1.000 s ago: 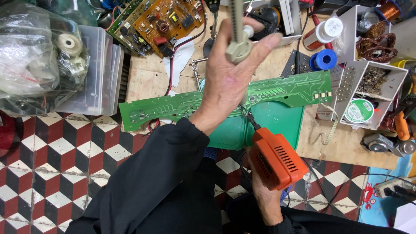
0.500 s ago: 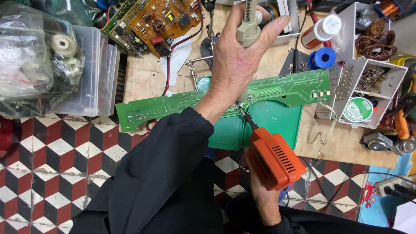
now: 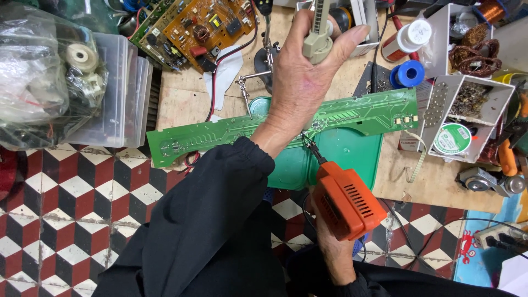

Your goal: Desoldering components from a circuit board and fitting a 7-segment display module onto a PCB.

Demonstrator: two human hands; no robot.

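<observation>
Bench crowded: parts bins [image 3: 467, 104] right, plastic boxes [image 3: 118, 93] left, clamp stand [image 3: 267, 49] ahead.

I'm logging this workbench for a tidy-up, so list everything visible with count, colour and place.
long circuit board: one, green, across the bench centre
soldering gun: one, orange, tip at the long board
plastic tray: one, green, under the board
populated circuit board: one, orange-brown, top left
solder spool: one, blue, top right
clear plastic box: one, left
desoldering pump: one, beige, top centre
left hand: grips the pump
right hand: holds the gun
</observation>
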